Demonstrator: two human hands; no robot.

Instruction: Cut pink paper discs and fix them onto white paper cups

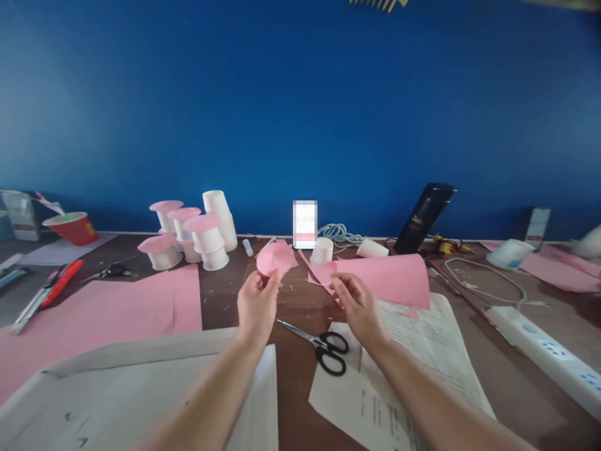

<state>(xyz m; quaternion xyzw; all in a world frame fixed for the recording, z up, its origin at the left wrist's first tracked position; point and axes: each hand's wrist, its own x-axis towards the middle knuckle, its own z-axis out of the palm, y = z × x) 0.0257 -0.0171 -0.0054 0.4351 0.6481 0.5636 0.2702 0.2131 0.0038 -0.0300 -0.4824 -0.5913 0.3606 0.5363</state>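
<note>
Between thumb and fingers, my left hand (pixel 257 305) pinches a round pink paper disc (pixel 272 257) above the brown table. To its right, my right hand (pixel 359 305) has thumb and fingers closed at a small piece of pink paper (pixel 330 270), in front of a rolled pink sheet (pixel 389 275). Scissors with black handles (pixel 323 346) lie on the table between my forearms. An upside-down white paper cup (pixel 322 251) stands behind my hands. At the left, several white cups topped with pink discs (pixel 201 223) stand stacked in pairs.
Pink sheets (pixel 154 300) and a white sheet (pixel 154 388) cover the left. Printed pages (pixel 422 351) lie under my right arm. A box cutter (pixel 49 291) and red cup (pixel 75 229) are far left; a black bottle (pixel 422 216) and power strip (pixel 544 347) stand right.
</note>
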